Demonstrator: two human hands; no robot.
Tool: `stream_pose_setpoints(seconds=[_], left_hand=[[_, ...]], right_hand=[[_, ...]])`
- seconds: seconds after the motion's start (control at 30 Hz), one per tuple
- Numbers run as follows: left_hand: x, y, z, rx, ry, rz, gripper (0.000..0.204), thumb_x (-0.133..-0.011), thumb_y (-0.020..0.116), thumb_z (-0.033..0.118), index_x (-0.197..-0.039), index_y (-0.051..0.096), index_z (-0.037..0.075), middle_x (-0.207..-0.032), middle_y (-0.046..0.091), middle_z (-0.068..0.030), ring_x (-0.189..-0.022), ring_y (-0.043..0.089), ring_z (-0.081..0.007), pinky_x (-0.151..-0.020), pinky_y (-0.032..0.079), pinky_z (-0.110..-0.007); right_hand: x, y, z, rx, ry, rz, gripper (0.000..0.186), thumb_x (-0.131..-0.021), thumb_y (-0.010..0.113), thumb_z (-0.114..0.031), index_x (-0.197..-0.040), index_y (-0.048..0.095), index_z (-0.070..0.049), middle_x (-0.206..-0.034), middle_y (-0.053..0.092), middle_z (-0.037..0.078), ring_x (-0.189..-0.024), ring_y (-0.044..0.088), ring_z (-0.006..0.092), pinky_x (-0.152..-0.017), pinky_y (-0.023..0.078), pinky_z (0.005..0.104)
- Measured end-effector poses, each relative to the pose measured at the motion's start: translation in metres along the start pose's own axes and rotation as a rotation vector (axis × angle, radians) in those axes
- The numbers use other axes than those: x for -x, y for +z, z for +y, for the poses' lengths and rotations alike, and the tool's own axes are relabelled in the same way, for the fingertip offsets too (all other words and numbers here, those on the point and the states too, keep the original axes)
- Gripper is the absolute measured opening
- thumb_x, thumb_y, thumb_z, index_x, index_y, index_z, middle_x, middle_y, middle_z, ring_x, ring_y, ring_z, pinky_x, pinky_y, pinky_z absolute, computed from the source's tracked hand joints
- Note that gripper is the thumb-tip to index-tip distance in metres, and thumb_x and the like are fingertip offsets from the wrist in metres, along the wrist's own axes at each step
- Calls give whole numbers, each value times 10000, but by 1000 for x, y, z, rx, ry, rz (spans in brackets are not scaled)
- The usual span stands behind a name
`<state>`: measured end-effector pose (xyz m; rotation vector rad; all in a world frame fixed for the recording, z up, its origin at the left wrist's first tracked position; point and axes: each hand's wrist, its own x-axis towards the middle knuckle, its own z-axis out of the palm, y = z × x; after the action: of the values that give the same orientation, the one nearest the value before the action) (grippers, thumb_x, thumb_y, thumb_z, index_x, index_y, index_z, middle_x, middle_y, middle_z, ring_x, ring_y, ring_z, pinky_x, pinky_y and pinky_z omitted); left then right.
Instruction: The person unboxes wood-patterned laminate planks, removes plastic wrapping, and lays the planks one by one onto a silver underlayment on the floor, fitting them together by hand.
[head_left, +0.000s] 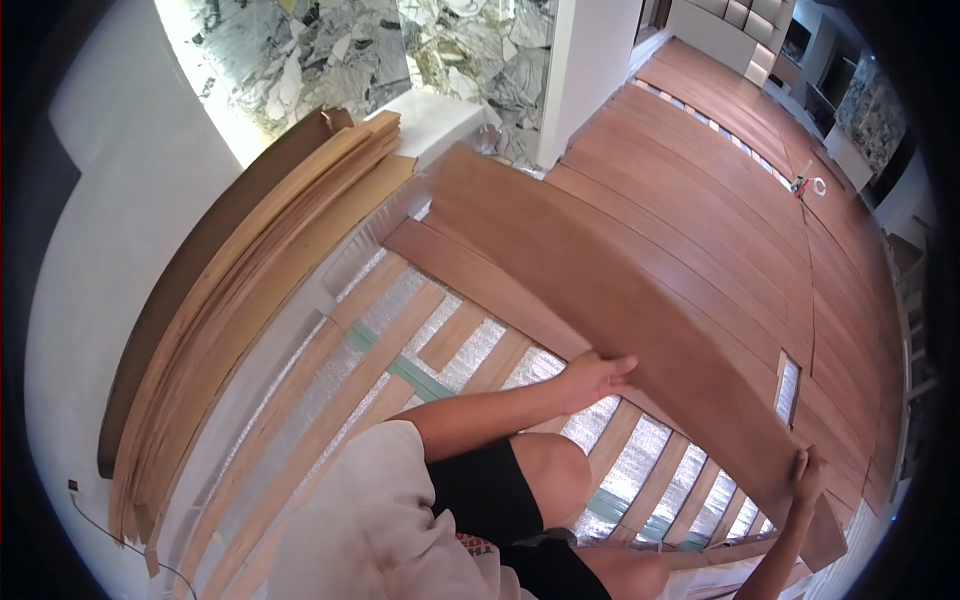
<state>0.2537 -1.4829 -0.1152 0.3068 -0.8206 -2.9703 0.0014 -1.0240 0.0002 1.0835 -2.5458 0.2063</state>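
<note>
– Fingers clamped?
– Left hand [596,382] and right hand [809,478] grip the long reddish-brown wooden plank [590,275], though the undersides are hidden.
– Progress?
– Beyond it, reddish wooden boards [680,170] lie fitted; nearer, pale wooden battens [453,337] and silver foil [642,446] look left to cover.

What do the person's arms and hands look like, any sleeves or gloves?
The left hand and right hand are bare, with no gloves and no watch or band visible at either wrist. The left arm has a pale, plain short sleeve; any sleeve on the right is out of view.
</note>
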Motion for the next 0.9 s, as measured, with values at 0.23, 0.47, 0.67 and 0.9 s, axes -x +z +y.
stream_pose_setpoints(seconds=[0.23,0.47,0.67,0.9], left_hand=[[48,-113,-46,175,-88,275,445,-932,598,212,-1302,445,19,-1280,538,-130,-1172,536,-277,-1019,438,-430],[70,-244,-26,124,71,636,422,-952,544,305,-1239,492,0,-1180,589,-146,-1081,584,-270,-933,486,-411],[127,-364,-23,-153,82,837,229,-931,556,291,-1048,595,98,-954,617,-57,-872,605,-217,-783,528,-371],[107,-351,0,-109,57,835,555,-874,668,316,-1290,478,1,-1280,530,-156,-1199,506,-316,-1031,440,-468]], right_hand=[[-13,108,-82,-88,112,-400,494,-867,569,-391,-604,519,25,-562,497,248,-513,520,400,-509,378,472],[-12,258,-194,-291,113,-640,586,-865,528,-560,-698,643,-10,-712,620,236,-686,616,406,-645,475,470],[-19,366,-244,-506,-19,-749,649,-899,422,-617,-878,708,-35,-806,669,202,-778,642,369,-726,498,454],[-11,377,-241,-471,85,-873,696,-894,410,-649,-845,694,-15,-880,670,201,-834,630,392,-775,494,465]])
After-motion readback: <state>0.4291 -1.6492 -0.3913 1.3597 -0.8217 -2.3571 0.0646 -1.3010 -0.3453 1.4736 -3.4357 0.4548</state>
